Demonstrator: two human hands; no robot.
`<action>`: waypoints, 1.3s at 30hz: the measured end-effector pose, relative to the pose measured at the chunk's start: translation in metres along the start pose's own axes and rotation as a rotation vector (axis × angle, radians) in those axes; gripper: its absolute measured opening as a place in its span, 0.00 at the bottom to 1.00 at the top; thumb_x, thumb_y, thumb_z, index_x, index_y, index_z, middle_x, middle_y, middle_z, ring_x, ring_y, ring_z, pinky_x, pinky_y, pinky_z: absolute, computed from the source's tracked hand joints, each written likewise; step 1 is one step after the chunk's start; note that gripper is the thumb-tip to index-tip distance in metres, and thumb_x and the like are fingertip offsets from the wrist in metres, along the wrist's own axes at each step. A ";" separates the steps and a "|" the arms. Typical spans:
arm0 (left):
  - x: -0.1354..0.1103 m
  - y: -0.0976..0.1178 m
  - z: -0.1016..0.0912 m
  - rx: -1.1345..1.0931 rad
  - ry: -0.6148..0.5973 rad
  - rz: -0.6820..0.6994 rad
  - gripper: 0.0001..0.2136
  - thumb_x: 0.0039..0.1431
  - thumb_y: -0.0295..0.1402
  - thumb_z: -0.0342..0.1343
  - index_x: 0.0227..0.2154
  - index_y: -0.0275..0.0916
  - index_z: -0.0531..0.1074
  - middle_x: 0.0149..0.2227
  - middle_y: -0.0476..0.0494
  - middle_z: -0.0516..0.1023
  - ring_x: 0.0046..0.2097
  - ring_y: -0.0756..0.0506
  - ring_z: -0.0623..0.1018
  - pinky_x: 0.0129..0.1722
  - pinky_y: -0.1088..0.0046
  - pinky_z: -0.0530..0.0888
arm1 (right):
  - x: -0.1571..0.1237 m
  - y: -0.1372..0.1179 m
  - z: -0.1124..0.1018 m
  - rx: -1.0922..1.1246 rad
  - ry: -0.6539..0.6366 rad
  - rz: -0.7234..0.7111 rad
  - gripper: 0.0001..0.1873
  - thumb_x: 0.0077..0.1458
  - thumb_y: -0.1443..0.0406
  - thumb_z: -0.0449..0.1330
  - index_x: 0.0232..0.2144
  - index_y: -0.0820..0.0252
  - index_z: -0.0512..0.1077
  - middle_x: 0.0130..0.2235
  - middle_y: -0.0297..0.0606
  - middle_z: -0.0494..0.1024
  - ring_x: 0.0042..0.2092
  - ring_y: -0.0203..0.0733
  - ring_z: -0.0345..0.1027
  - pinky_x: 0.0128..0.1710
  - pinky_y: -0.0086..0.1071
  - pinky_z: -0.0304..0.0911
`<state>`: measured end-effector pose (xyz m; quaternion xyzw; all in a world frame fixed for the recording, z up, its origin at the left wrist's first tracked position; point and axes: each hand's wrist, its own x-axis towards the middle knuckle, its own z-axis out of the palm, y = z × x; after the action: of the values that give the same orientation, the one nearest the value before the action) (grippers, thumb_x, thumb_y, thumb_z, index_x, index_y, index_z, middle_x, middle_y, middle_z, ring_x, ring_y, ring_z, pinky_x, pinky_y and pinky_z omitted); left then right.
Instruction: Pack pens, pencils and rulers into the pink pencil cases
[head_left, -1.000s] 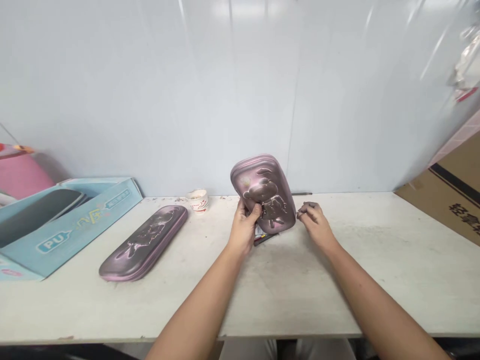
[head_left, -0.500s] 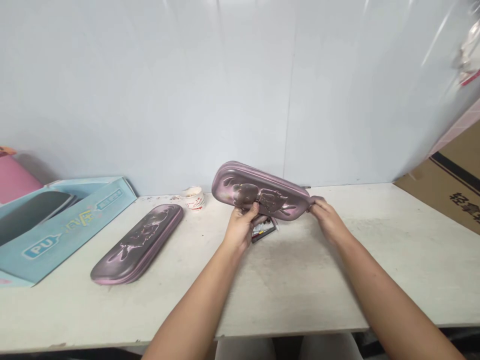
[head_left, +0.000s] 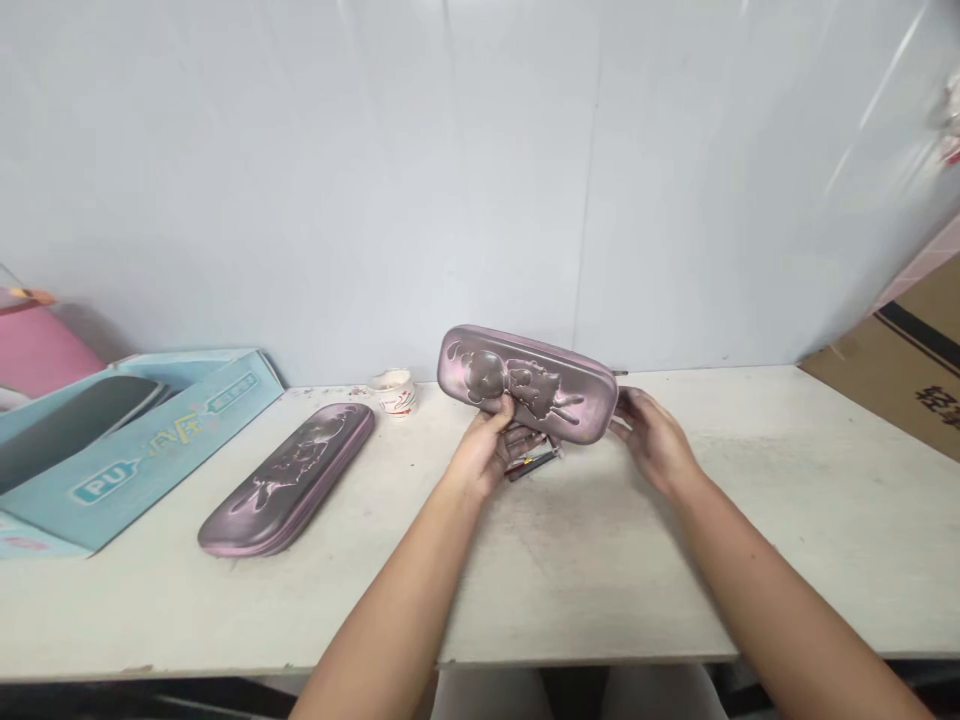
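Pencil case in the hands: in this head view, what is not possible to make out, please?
Head view:
The small dark items below the pencil case: partly hidden by the left hand, too small to identify.
The held case's back: hidden by its own front.
The cardboard box lettering: cut off by the right edge.
The white cup contents: too small.

The left forearm (head_left: 375, 610) and right forearm (head_left: 780, 600) are bare; the trousers (head_left: 660, 695) are pale.

The left hand (head_left: 486, 452) grips an embossed mauve pencil case (head_left: 529, 385) above the tabletop (head_left: 600, 570), with the right hand (head_left: 656, 440) open just beside its end. A matching case (head_left: 286, 480) lies left, near a small paper cup (head_left: 393, 392) and a blue box (head_left: 150, 460).
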<state>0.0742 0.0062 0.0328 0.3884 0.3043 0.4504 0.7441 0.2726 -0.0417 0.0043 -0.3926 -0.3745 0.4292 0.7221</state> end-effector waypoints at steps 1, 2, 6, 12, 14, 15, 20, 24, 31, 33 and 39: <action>-0.001 0.000 0.001 0.041 0.001 -0.003 0.20 0.44 0.41 0.63 0.36 0.38 0.64 0.36 0.42 0.77 0.34 0.45 0.78 0.37 0.64 0.76 | 0.000 -0.003 -0.003 0.018 0.008 -0.020 0.13 0.47 0.53 0.58 0.30 0.55 0.70 0.35 0.33 0.71 0.37 0.37 0.64 0.38 0.32 0.61; -0.002 0.000 0.002 0.075 0.002 -0.005 0.20 0.44 0.41 0.63 0.37 0.37 0.64 0.36 0.41 0.77 0.34 0.45 0.78 0.37 0.64 0.76 | 0.000 -0.006 -0.004 0.002 0.006 -0.038 0.13 0.47 0.53 0.58 0.29 0.56 0.69 0.34 0.32 0.70 0.36 0.36 0.63 0.35 0.30 0.61; -0.006 -0.007 0.012 0.112 0.001 0.032 0.25 0.44 0.43 0.62 0.43 0.39 0.61 0.44 0.37 0.74 0.39 0.44 0.78 0.39 0.62 0.75 | -0.007 -0.009 0.001 -0.199 -0.044 -0.140 0.13 0.46 0.56 0.60 0.30 0.55 0.62 0.32 0.29 0.64 0.32 0.33 0.58 0.31 0.26 0.56; -0.014 -0.011 0.019 0.211 0.008 0.143 0.27 0.44 0.41 0.63 0.46 0.41 0.60 0.50 0.39 0.70 0.47 0.44 0.74 0.44 0.65 0.73 | -0.027 -0.012 0.026 -0.562 -0.247 -0.252 0.10 0.48 0.60 0.57 0.29 0.57 0.59 0.31 0.30 0.60 0.33 0.34 0.58 0.33 0.28 0.56; -0.016 -0.010 0.020 0.257 -0.017 0.149 0.25 0.45 0.41 0.62 0.45 0.40 0.61 0.49 0.39 0.71 0.46 0.44 0.74 0.43 0.65 0.73 | -0.031 -0.016 0.028 -0.596 -0.259 -0.269 0.10 0.48 0.60 0.57 0.30 0.57 0.60 0.31 0.31 0.61 0.35 0.35 0.59 0.35 0.29 0.57; -0.016 -0.009 0.020 0.267 -0.028 0.143 0.24 0.46 0.41 0.62 0.45 0.40 0.62 0.49 0.39 0.71 0.46 0.44 0.74 0.43 0.66 0.74 | -0.032 -0.019 0.026 -0.598 -0.257 -0.266 0.10 0.49 0.60 0.56 0.30 0.57 0.60 0.32 0.31 0.62 0.35 0.35 0.59 0.35 0.29 0.57; -0.012 -0.018 0.032 0.223 -0.055 0.033 0.19 0.50 0.44 0.56 0.41 0.37 0.66 0.41 0.39 0.76 0.39 0.45 0.77 0.36 0.68 0.75 | -0.028 -0.037 -0.019 -0.677 -0.034 -0.289 0.11 0.51 0.56 0.52 0.31 0.57 0.61 0.31 0.33 0.66 0.34 0.37 0.62 0.35 0.31 0.58; -0.002 -0.038 0.047 0.257 -0.074 -0.083 0.14 0.54 0.40 0.52 0.37 0.34 0.68 0.35 0.38 0.77 0.33 0.46 0.77 0.32 0.68 0.75 | -0.025 -0.047 -0.087 -0.884 0.225 -0.204 0.13 0.51 0.55 0.50 0.33 0.58 0.64 0.32 0.36 0.70 0.35 0.40 0.64 0.37 0.34 0.58; 0.024 -0.082 0.076 0.767 -0.061 0.016 0.21 0.58 0.32 0.46 0.54 0.34 0.55 0.42 0.34 0.76 0.39 0.44 0.77 0.38 0.64 0.74 | -0.030 -0.047 -0.185 -1.109 0.439 -0.063 0.15 0.50 0.57 0.49 0.35 0.60 0.67 0.35 0.42 0.74 0.37 0.43 0.67 0.37 0.35 0.61; 0.027 -0.087 0.084 0.876 -0.058 0.092 0.24 0.56 0.31 0.48 0.56 0.34 0.55 0.48 0.33 0.72 0.48 0.43 0.73 0.48 0.62 0.69 | -0.031 -0.049 -0.196 -1.201 0.456 -0.061 0.15 0.50 0.60 0.49 0.36 0.61 0.68 0.37 0.43 0.74 0.39 0.44 0.67 0.39 0.36 0.61; 0.013 -0.093 0.099 1.595 -0.354 0.326 0.30 0.55 0.42 0.49 0.58 0.33 0.55 0.63 0.30 0.46 0.64 0.32 0.45 0.60 0.52 0.47 | -0.044 -0.048 -0.153 -1.532 0.119 -0.409 0.23 0.55 0.57 0.46 0.49 0.61 0.66 0.53 0.48 0.65 0.54 0.49 0.59 0.53 0.42 0.55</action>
<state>0.1992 -0.0391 0.0031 0.9032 0.3508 0.1339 0.2080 0.4073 -0.1355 -0.0256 -0.7258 -0.5909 -0.1107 0.3345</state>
